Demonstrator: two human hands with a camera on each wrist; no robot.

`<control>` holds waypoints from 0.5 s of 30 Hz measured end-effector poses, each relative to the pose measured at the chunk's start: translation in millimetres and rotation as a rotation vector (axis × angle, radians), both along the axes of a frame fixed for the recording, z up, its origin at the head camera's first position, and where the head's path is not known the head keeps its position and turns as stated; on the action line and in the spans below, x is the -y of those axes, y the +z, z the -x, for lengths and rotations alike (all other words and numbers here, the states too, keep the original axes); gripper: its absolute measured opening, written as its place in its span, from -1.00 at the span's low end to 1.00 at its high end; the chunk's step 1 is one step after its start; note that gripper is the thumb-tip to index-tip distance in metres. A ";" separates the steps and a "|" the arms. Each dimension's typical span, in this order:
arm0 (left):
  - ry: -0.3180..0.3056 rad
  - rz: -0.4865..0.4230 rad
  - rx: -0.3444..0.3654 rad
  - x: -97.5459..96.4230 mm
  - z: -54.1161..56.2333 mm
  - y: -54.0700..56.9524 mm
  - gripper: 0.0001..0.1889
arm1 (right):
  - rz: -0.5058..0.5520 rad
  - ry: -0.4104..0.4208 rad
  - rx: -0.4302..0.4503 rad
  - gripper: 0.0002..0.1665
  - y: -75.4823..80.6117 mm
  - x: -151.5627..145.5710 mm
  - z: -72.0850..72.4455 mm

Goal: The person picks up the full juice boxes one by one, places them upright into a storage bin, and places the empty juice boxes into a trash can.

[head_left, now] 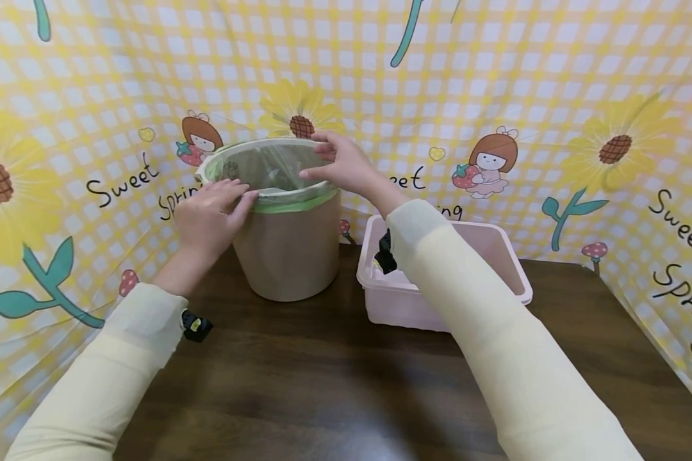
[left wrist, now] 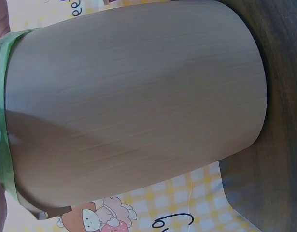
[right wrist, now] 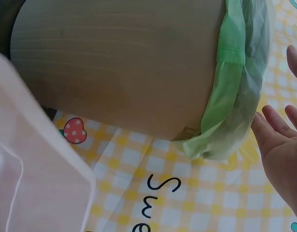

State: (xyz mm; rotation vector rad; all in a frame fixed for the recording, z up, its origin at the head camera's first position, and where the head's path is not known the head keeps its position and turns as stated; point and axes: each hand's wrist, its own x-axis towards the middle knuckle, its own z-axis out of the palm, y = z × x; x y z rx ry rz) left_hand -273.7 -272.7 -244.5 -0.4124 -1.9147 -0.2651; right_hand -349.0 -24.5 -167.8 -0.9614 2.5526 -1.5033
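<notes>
A tan trash can (head_left: 291, 256) stands upright on the table. Its green, see-through trash bag (head_left: 295, 205) lines the inside and folds over the rim as a green band. On the near left rim rests my left hand (head_left: 207, 214), its fingers laid over the edge and thumb extended along the front. My right hand (head_left: 348, 166) is at the far right rim, fingers spread and nothing gripped. In the right wrist view the bag's overhang (right wrist: 230, 72) hangs loose beyond the can, with the fingertips right beside it. The left wrist view shows mostly the can's side (left wrist: 138, 106).
A pale pink plastic bin (head_left: 406, 307) stands right of the can, partly behind my right forearm. The dark wood table (head_left: 300, 397) reaches toward me. A yellow checked cloth (head_left: 496, 77) with printed flowers hangs behind and at both sides.
</notes>
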 end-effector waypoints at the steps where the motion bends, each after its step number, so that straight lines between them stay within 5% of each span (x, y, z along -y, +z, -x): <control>1: 0.009 0.006 0.004 0.6 -0.4 -0.1 -0.70 | 0.005 0.003 -0.007 -0.05 -1.2 -3.1 -1.0; 15: -0.001 0.028 0.016 1.1 -1.0 2.8 -0.69 | 0.103 0.052 -0.036 -0.14 -12.2 -53.1 -16.2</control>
